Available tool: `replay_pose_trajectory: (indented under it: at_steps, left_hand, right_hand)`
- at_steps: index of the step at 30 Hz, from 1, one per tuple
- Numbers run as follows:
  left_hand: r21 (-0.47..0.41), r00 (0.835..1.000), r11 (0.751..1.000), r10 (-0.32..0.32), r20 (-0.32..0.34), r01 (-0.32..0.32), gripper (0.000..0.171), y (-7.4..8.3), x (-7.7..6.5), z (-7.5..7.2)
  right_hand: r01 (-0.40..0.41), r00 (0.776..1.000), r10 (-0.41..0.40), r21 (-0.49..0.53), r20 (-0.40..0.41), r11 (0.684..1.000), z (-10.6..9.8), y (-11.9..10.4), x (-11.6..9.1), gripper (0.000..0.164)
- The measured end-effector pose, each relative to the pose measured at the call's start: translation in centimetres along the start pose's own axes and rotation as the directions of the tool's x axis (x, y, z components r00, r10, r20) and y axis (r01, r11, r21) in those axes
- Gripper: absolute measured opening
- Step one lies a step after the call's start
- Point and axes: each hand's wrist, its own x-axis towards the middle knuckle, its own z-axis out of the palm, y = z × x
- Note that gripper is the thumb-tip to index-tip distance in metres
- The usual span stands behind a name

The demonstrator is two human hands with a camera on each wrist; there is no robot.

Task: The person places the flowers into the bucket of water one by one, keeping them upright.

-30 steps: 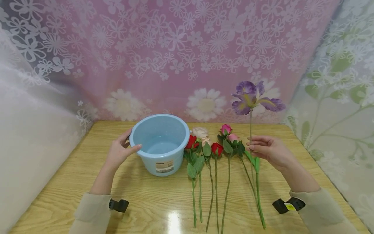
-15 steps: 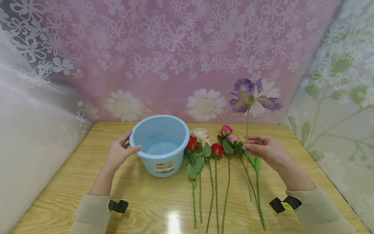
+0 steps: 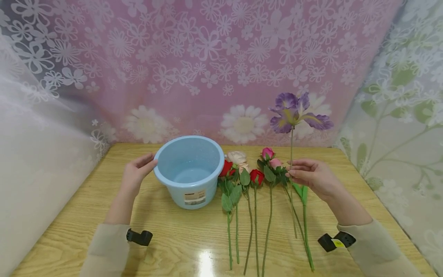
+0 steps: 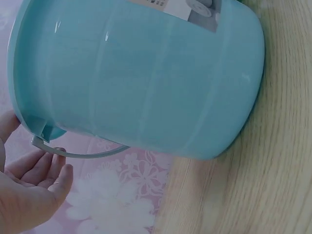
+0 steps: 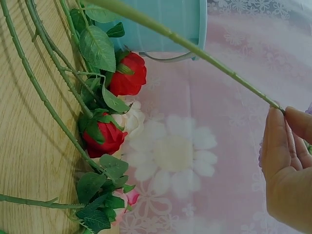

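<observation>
One light-blue round plastic bucket (image 3: 173,193), one printed label (image 3: 195,197) on it. One long-stemmed purple-and-yellow iris (image 3: 288,114). Roses in all, six: two red roses (image 3: 257,177), one cream-white rose (image 3: 237,156), one peach rose (image 3: 244,167), one magenta rose (image 3: 267,153), one light-pink rose (image 3: 275,163). One bright-green leafed stem (image 3: 305,211). Bare hands, two: left hand (image 3: 134,175), right hand (image 3: 316,177). Beige sleeves, two (image 3: 107,246). Black wrist devices, two (image 3: 139,237). One pale-wood worktop (image 3: 180,242).

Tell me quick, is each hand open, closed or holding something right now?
Left hand: open, fingers relaxed, beside the rim of the light-blue bucket.
Right hand: closed, pinching the purple iris by its stem.
</observation>
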Motion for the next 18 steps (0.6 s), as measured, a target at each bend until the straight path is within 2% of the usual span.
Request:
replay_pose_trajectory:
  at_steps: [14, 18]
  left_hand:
    - [0.007, 0.998, 0.998, -0.057, -0.007, 0.057, 0.058, 0.96, -0.20, 0.21]
    - [0.047, 1.000, 0.999, -0.022, 0.005, 0.022, 0.060, 0.74, -0.27, 0.29]
  right_hand:
    - [0.006, 1.000, -0.007, 0.029, 0.020, 1.000, 0.06, 0.34, -0.05, 0.025]
    - [0.005, 1.000, -0.006, 0.037, 0.026, 0.999, 0.09, 0.31, -0.08, 0.025]
